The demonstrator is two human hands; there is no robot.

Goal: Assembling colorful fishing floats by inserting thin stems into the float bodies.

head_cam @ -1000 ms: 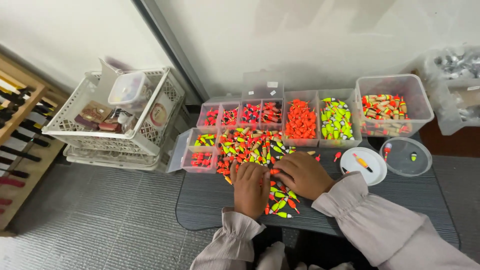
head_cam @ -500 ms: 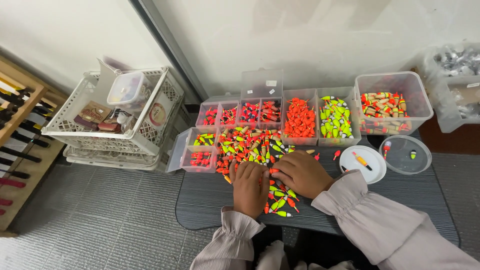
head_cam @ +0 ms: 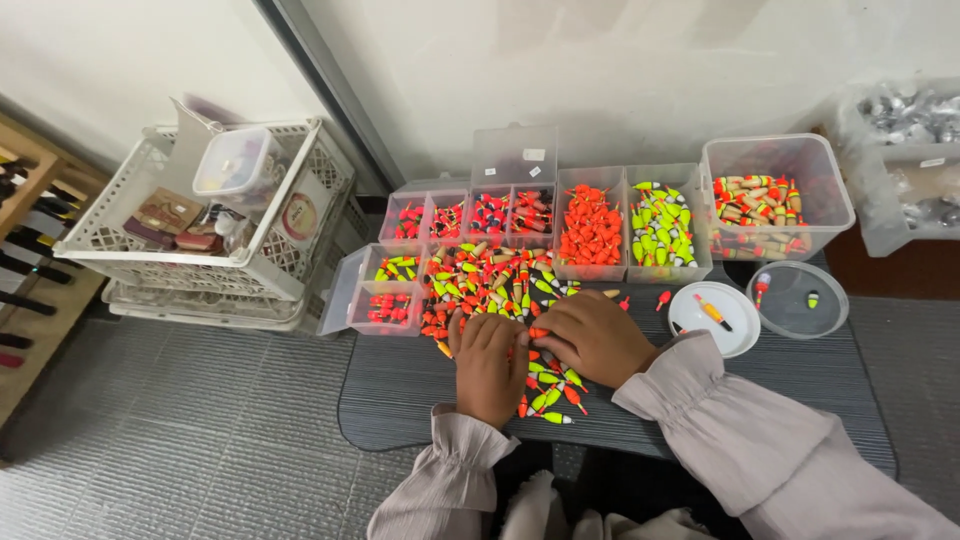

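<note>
A heap of small bright fishing floats (head_cam: 495,285), orange, yellow-green and red, lies loose on a dark low table (head_cam: 400,385). My left hand (head_cam: 490,365) rests flat on the near part of the heap, fingers together and pointing away. My right hand (head_cam: 592,335) lies beside it, fingers curled over floats at the heap's right edge; whether it grips one is hidden. More floats (head_cam: 553,392) poke out below and between the two hands.
Clear boxes of sorted floats line the table's far side: orange ones (head_cam: 590,225), yellow-green ones (head_cam: 662,225), a bigger tub (head_cam: 778,195). A white lid (head_cam: 712,318) and a clear lid (head_cam: 798,298) hold a few floats. White crates (head_cam: 190,230) stand left on the grey floor.
Both hands stay on the heap in nearly the same place; no clear movement of floats.
</note>
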